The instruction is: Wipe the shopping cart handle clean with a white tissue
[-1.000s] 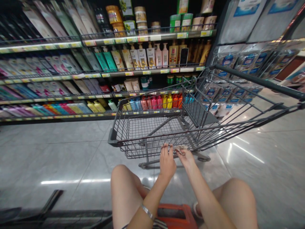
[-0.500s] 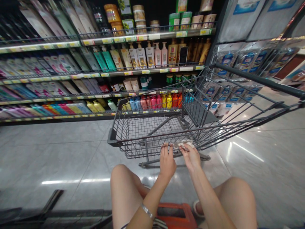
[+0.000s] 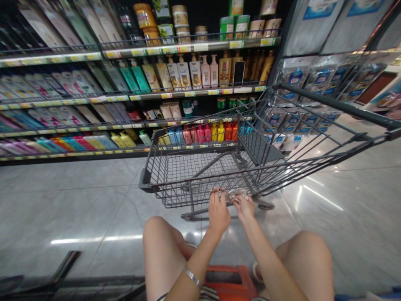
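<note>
A dark metal shopping cart [image 3: 200,179] stands in front of me, its wire basket bare. My left hand [image 3: 218,211] is raised at the cart's near side, fingers bent at the wires; whatever they hold, if anything, is too small to make out. Just right of it, my right hand [image 3: 245,205] pinches a crumpled whitish wipe or tissue [image 3: 238,194] close to the basket's side. The two hands are slightly apart, the wipe between their fingertips.
Shelves [image 3: 200,92] of bottles and jars run behind the cart. A phone [image 3: 239,74] stands upright on one shelf. Packaged goods [image 3: 296,81] hang at the right. An orange-red stool [image 3: 232,282] is beneath me, and dark bars [image 3: 67,267] lie at lower left.
My right hand has moved slightly left and down with the wipe, closer to my left hand. The whole view has shifted a little.
</note>
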Tool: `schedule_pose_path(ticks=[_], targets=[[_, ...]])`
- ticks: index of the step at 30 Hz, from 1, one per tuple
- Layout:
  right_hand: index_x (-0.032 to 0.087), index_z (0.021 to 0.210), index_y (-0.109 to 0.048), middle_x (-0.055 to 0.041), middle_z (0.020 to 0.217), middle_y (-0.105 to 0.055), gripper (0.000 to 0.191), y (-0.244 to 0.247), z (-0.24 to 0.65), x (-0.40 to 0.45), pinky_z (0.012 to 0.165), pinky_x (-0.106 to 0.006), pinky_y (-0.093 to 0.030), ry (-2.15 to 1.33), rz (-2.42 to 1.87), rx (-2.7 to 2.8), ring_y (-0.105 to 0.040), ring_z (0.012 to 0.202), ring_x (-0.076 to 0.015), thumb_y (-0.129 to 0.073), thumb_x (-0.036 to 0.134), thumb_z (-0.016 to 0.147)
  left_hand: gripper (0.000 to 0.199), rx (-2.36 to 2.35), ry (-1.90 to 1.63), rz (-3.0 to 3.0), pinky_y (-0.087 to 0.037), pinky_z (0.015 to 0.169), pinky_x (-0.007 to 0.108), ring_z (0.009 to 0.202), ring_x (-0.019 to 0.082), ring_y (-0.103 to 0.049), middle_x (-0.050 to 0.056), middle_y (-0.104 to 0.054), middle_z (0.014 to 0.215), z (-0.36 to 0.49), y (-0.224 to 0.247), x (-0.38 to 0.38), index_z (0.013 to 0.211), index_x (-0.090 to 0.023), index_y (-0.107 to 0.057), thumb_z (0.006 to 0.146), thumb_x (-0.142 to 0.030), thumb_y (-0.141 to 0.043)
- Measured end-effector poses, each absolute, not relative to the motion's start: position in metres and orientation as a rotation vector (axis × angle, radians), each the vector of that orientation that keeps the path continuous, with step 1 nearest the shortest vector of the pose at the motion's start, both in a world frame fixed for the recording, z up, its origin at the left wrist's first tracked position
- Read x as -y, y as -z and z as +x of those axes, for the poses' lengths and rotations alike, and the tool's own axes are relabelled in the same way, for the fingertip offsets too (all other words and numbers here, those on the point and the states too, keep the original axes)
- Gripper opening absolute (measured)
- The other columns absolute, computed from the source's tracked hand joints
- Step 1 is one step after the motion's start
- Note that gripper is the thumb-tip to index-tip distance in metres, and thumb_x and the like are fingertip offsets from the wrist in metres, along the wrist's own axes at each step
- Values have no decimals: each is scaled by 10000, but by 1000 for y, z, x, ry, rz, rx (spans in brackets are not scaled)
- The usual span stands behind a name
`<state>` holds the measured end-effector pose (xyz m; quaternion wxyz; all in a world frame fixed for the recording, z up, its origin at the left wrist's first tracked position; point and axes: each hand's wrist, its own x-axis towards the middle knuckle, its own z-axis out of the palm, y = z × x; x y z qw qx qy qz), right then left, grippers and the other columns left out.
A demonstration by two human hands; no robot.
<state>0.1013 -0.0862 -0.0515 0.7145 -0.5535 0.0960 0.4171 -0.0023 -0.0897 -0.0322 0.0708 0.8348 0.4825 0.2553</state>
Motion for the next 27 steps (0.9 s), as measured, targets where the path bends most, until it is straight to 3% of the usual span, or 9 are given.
schedule_pose_path(ticks=[12, 27], targets=[[187, 636, -450, 74, 478, -549, 221, 98, 106, 74, 445, -211, -511, -998, -1335, -392, -569, 437, -107, -548, -6, 598, 676, -1452, -784, 2510, -345, 1033, 492, 1278, 308, -329, 190, -410, 1307, -2, 33, 90, 1287, -84, -407, 624, 45, -435], [187, 583, -426, 65, 476, -542, 257, 72, 105, 76, 505, -226, -536, -1042, -1205, -273, -587, 495, -113, -520, -50, 547, 675, -1422, -717, 2460, -347, 1028, 497, 1282, 308, -325, 197, -411, 1318, -4, 27, 91, 1295, -81, -419, 631, 41, -434]])
